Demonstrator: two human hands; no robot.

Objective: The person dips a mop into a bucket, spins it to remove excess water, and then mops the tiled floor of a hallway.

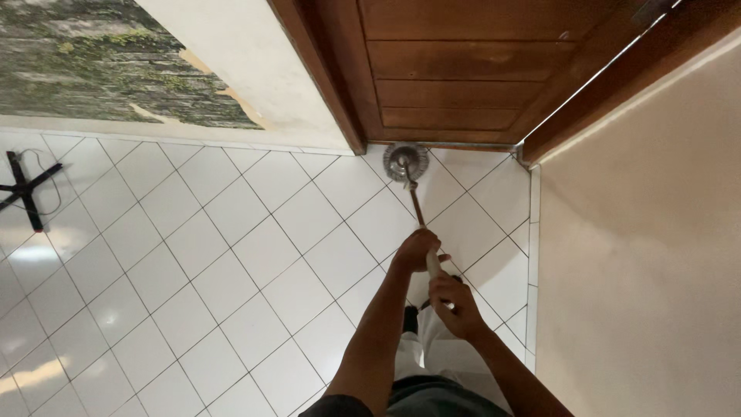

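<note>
Together, left hand (415, 249), right hand (454, 303) gripping mop handle (419, 208)

Soft daylight is glaring off the white tiles (46, 255) at my lower left, my arms are looking dark against them, and the wide lens is bending the door (455, 69) edges.

White diagonal-grid floor tiles (193, 255), brown wooden door (455, 69), grey mop head (406, 161).
</note>
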